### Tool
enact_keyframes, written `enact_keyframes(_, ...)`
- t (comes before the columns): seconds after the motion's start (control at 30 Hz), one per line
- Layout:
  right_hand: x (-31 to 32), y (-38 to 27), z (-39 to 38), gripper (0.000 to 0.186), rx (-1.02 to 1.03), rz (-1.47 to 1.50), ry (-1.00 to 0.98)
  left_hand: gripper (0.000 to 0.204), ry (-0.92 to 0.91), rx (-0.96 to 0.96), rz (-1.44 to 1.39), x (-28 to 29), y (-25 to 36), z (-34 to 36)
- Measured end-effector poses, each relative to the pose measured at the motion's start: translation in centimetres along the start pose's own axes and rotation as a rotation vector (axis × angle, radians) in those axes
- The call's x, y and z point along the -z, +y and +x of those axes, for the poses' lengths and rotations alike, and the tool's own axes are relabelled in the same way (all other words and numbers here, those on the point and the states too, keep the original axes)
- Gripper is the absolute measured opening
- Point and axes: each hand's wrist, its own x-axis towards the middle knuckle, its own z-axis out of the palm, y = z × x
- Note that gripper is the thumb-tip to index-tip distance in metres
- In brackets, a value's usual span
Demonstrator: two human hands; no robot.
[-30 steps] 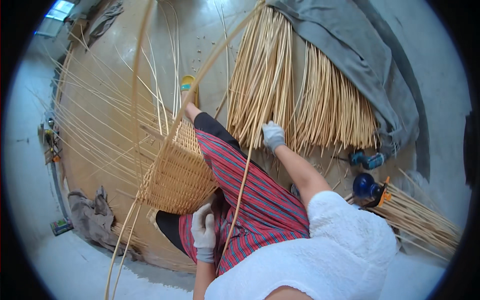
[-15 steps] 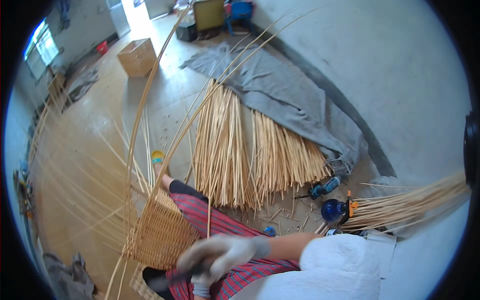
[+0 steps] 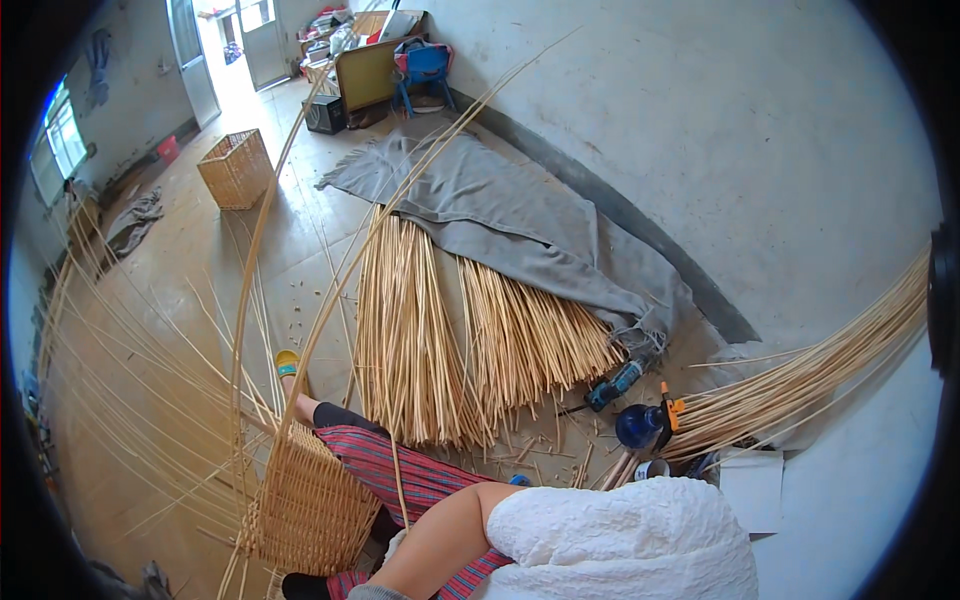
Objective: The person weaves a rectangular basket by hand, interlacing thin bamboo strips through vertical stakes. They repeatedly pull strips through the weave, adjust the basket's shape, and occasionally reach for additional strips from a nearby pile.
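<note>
Wicker check: see basket (image 3: 320, 500) resting against striped cloth (image 3: 372, 458) over the legs, presumably braced for steadiness. Cannot tell grip of left hand (image 3: 394, 545), mostly hidden near a cane (image 3: 400, 485); cannot see right hand, past lower edge.

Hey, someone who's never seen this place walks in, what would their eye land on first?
Probably the canes, two pale fans on the floor mid-picture, their far ends under a grey cloth. Next, perhaps, the woven basket at lower left, beside the red striped cloth over the person's legs. The bright doorway at upper left and the deep blue bottle right of the canes also stand out.
</note>
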Motion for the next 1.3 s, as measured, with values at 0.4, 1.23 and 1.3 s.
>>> enact_keyframes(0.4,0.2,-0.4,-0.6,0.063,0.036,-0.036,0.032,0.044,0.011,0.015,-0.018,0.2,0.0,-0.6)
enact_keyframes(1.23,0.7,-1.9,-2.1,0.053,0.077,-0.159,0.133,0.047,-0.005,0.025,-0.020,0.3,0.2,-0.6)
enact_keyframes(1.3,0.8,-2.0,-1.9,0.052,0.076,-0.159,0.118,0.047,0.010,0.023,-0.018,0.6,0.0,-0.7)
